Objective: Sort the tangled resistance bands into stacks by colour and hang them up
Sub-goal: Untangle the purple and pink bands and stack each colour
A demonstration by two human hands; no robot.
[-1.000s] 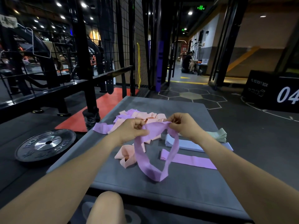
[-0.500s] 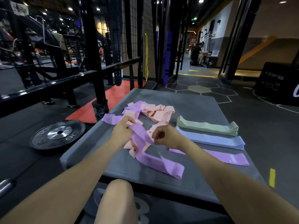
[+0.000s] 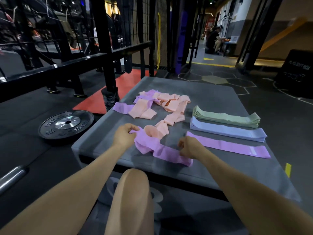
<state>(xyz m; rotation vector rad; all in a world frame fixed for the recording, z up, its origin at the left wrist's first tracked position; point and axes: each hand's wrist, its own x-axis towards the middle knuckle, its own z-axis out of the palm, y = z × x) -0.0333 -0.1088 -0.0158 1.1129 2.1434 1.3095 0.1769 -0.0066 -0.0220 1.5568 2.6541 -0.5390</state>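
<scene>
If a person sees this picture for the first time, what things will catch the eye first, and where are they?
The two hands, left and right, near the mat's front edge, both grip a twisted purple band. Behind them lies a peach and purple tangle. To the right lie three neat stacks: green farthest, blue, purple nearest.

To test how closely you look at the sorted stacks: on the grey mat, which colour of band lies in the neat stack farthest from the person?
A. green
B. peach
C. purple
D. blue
A: the green stack lies farthest back on the mat, with the blue stack in front of it and the flat purple band nearest; the peach bands are still a loose tangle.
</scene>
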